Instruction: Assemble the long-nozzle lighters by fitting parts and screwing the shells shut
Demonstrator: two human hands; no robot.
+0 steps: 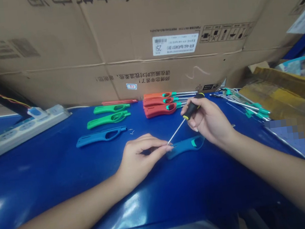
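Note:
My right hand (208, 119) is closed around the black and yellow handle of a screwdriver (192, 110), its shaft slanting down to the left. At the screwdriver's tip, the thumb and fingertips of my left hand (143, 152) are pinched together; whatever is between them is too small to make out. Just below and right of this pinch lies a blue gas lighter (182, 148) with a green trigger, partly behind my right hand. Several tiny metal screws (131, 132) lie loose on the table beside a blue lighter shell (100, 136).
Green lighter shells (109, 118) lie at the back left. Red and orange lighters (157, 110) with metal tubes are stacked at the back middle. Metal tubes with green parts (256, 110) lie at right. A power strip (24, 129) stands left; a large cardboard box (121, 30) walls off the back.

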